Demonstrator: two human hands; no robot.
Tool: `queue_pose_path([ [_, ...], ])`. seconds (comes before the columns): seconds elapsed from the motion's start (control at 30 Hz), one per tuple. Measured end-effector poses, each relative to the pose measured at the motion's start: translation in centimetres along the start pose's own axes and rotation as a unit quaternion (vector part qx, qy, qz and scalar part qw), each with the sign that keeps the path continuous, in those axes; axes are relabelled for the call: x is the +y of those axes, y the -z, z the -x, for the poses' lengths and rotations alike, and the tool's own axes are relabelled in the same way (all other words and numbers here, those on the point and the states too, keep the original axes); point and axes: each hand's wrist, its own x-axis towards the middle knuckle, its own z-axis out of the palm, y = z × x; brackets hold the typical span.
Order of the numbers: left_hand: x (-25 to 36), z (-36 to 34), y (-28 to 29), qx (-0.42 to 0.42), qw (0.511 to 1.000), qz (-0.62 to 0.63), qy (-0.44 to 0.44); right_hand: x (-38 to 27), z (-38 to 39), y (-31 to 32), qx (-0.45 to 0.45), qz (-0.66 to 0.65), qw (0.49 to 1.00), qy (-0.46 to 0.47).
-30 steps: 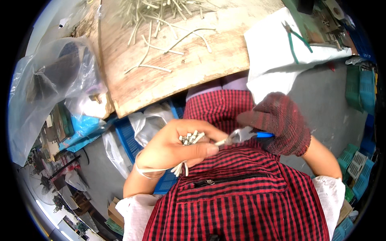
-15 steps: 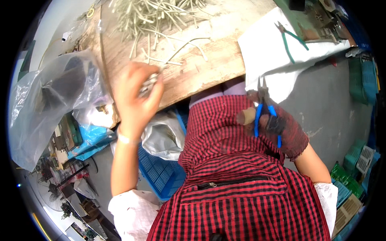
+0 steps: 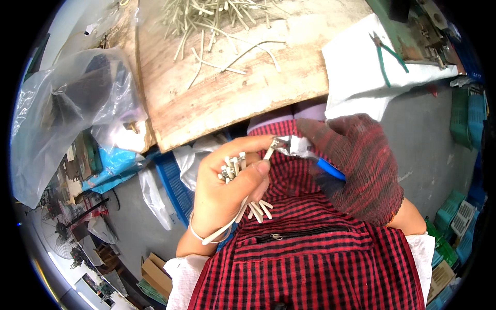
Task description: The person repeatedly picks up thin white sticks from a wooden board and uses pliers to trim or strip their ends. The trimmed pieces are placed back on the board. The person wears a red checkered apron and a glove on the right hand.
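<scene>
My bare left hand (image 3: 235,181) is closed on several short pale wires (image 3: 256,208) with small metal-tipped ends, pinching one end at the tip of the pliers (image 3: 330,168). My right hand (image 3: 356,165), in a dark red knitted glove, grips these blue-handled pliers, whose jaws point left and touch that wire end; part of them is hidden by the glove. Both hands are over my red-and-black checked apron (image 3: 310,263). A pile of similar wires (image 3: 217,15) lies on the wooden table (image 3: 232,93) ahead.
Green-handled pliers (image 3: 387,59) lie on white material (image 3: 351,72) at the right. A crumpled clear plastic bag (image 3: 62,119) is at the left. A blue crate (image 3: 173,183) with plastic bags stands beneath the table. Stacked crates (image 3: 454,217) line the right, and a cardboard box (image 3: 155,274) sits lower left.
My left hand has come down and right from near the table edge to the pliers. The pliers, upright half a second ago, now lie tilted leftward against a wire end.
</scene>
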Motion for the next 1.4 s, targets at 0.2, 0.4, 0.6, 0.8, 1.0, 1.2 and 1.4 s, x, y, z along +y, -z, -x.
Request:
queue_pose_path([
  [0.2, 1.3, -0.5, 0.8, -0.052, 0.990, 0.035, 0.123, -0.6, 0.3, 2.1, -0.047, 0.181, 0.977, 0.103],
  [0.4, 1.6, -0.7, 0.6, -0.118, 0.969, -0.074, 0.206, 3.3, 0.4, 2.1, -0.019, 0.245, 0.940, 0.235],
  [0.6, 2.1, -0.7, 0.2, -0.127, 0.963, -0.166, 0.172, 3.6, -0.9, 2.3, 0.035, 0.241, 0.921, 0.304],
  [0.8, 1.4, -1.0, 0.9, -0.147, 0.965, -0.096, 0.192, 4.4, 0.5, 1.5, -0.010, 0.199, 0.945, 0.260],
  [1.0, -0.3, -2.5, 2.0, -0.220, 0.975, -0.026, 0.024, 6.3, 3.1, -1.5, 0.023, -0.042, 0.996, 0.080],
  [1.2, 1.8, -13.0, 4.8, 0.144, 0.710, -0.613, -0.315, 4.8, 3.2, -1.5, -0.024, -0.108, 0.991, -0.078],
  [1.4, 2.7, -14.5, 6.6, 0.159, 0.562, -0.746, -0.321, 4.7, 3.8, -2.7, -0.022, -0.177, 0.982, -0.054],
])
